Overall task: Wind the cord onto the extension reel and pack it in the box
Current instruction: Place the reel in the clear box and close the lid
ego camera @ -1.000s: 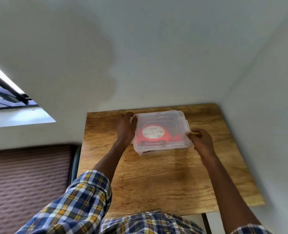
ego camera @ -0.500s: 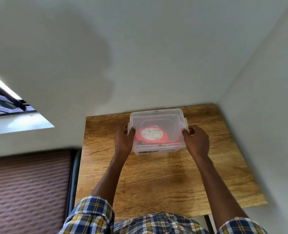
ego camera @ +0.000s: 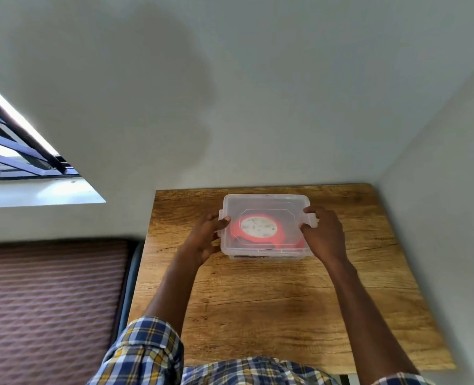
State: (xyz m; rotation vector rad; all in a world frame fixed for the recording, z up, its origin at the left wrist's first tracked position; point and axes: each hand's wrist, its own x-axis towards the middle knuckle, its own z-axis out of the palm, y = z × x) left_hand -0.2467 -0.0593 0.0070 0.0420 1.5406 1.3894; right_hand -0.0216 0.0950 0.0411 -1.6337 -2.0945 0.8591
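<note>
One clear plastic box (ego camera: 266, 226) is being gripped at its two short ends: the left hand (ego camera: 206, 237) is being clasped around the left-end latch, thumb laid on the lid, and the right hand (ego camera: 323, 234) is being closed over the right-end latch. Both forearms are being stretched forward. One red extension reel (ego camera: 258, 228) is being kept inside the box, which is being rested on one wooden table (ego camera: 285, 307) near its far edge.
</note>
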